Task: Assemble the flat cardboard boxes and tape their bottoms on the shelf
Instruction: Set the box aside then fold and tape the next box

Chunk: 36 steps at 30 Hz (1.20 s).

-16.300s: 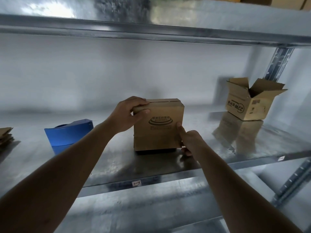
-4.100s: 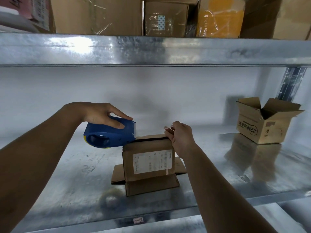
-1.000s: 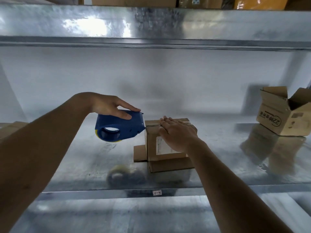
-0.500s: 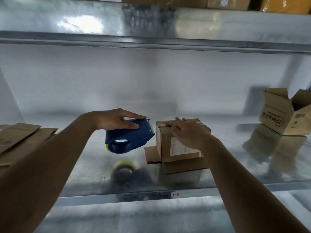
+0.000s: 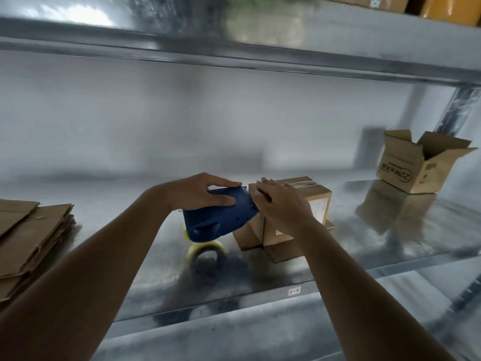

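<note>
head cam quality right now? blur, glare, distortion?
Head view: motion blur smears the upper shelf beam; glare patch at its top left. Wide-angle bends the shelf edges. Shiny deck mirrors the open box and tape dispenser. Both hands stay fairly sharp.

Galvanised steel shelf [image 5: 390,246], its surface reflective and mottled. Plain white wall [image 5: 182,131] behind, softly shadowed. Upper shelf beam [image 5: 234,48] crossing overhead, catching a bright glare at upper left. Perforated metal upright [image 5: 460,110] at right rear. Lower shelf level [image 5: 260,334] visible beneath the front edge.
</note>
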Motion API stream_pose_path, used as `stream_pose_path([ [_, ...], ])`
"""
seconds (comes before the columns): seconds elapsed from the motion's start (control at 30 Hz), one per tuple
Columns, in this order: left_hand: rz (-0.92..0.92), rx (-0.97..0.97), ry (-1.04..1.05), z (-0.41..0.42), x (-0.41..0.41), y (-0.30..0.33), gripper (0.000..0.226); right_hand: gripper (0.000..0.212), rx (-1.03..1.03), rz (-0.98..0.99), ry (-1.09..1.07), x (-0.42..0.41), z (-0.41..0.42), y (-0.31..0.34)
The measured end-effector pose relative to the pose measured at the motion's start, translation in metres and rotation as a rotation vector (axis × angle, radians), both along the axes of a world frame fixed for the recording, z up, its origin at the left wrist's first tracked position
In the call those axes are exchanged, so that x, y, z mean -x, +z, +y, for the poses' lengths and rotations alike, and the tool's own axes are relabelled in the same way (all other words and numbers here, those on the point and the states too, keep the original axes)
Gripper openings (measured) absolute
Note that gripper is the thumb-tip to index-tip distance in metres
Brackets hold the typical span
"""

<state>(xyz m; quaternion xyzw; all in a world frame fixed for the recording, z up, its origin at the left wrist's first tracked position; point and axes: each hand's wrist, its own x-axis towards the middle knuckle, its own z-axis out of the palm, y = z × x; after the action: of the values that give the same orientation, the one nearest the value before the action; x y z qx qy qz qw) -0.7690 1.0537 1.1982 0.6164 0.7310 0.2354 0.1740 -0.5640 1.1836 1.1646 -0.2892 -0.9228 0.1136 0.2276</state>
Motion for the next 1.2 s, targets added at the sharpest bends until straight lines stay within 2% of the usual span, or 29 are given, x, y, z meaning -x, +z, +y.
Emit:
stream_pose_path([
  [0.33,0.134,0.059,0.064,0.002,-0.019,0.017,0.053,0.043,0.026,0.007,-0.091,0.013,0.001,0.005],
  [0.63,0.332,0.12,0.156,0.01,-0.045,0.034,0.06,0.044,-0.038,-0.086,-0.136,0.016,-0.006,0.008],
  [0.8,0.4,0.195,0.192,0.017,-0.059,0.042,0.05,0.043,-0.059,-0.075,-0.152,0.016,-0.01,0.007],
  [0.93,0.446,0.252,0.217,0.026,-0.062,0.045,0.052,0.043,-0.077,-0.114,-0.171,0.019,-0.01,0.006],
  [1.07,0.489,0.254,0.243,0.035,-0.069,0.048,0.034,0.044,-0.078,-0.134,-0.181,0.02,-0.012,0.004],
  [1.2,0.515,0.26,0.281,0.042,-0.077,0.05,0.034,0.043,-0.074,-0.115,-0.164,0.018,-0.015,0.003],
])
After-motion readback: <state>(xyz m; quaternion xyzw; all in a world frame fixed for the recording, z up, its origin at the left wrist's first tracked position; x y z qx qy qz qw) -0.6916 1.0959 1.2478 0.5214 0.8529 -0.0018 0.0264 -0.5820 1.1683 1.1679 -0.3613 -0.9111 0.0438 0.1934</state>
